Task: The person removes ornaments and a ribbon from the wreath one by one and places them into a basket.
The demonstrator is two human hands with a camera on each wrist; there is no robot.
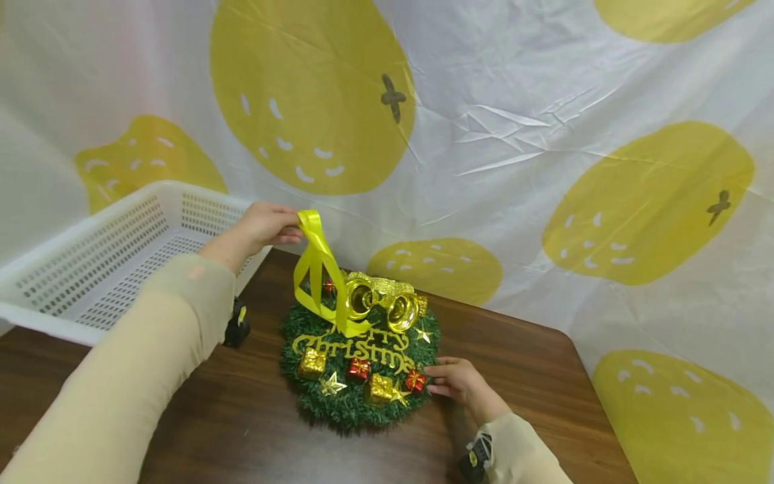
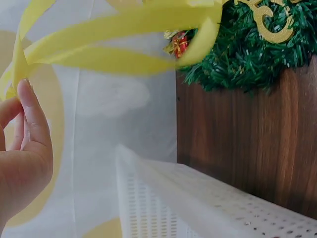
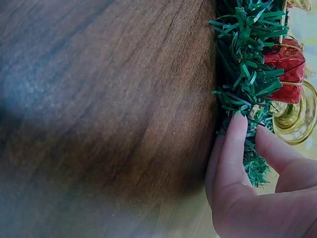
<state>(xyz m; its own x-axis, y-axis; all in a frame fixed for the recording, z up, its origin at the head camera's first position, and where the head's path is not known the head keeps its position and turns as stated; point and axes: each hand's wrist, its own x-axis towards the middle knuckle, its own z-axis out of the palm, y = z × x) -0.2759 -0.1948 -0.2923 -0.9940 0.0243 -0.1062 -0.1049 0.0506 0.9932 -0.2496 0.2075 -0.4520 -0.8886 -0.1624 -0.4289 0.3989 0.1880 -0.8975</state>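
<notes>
Yellow ribbon [image 1: 316, 269] rises from the top of a green tinsel wreath [image 1: 357, 403] that lies flat on the dark wooden bench [image 1: 532, 363]. Left hand [image 1: 263, 228] pinches the ribbon's upper fold between thumb and fingertips; the left wrist view confirms the grip clamped on the loop, with the bands running taut from it toward the wreath. Long axis of the ribbon runs up and away to the left from the wreath, so the wreath lies below and to the right of that grip.

Right hand [image 1: 456, 382] rests at the wreath's near right rim. Its fingers [image 3: 233, 148] are straight and touch the tinsel edge, curled round nothing, just beside a small red gift box [image 1: 414, 380]. This hand is the nearer of the two to the wreath body; the left hand meets only the ribbon.

Wreath carries two gold bells [image 1: 382, 304], gold "Merry Christmas" lettering [image 1: 347, 346], gold boxes and stars.

White perforated basket [image 1: 91, 269] stands at the left, close behind the left forearm. Judgement: any lift by the ribbon would pull up and left toward the basket while the right hand steadies the opposite rim
</notes>
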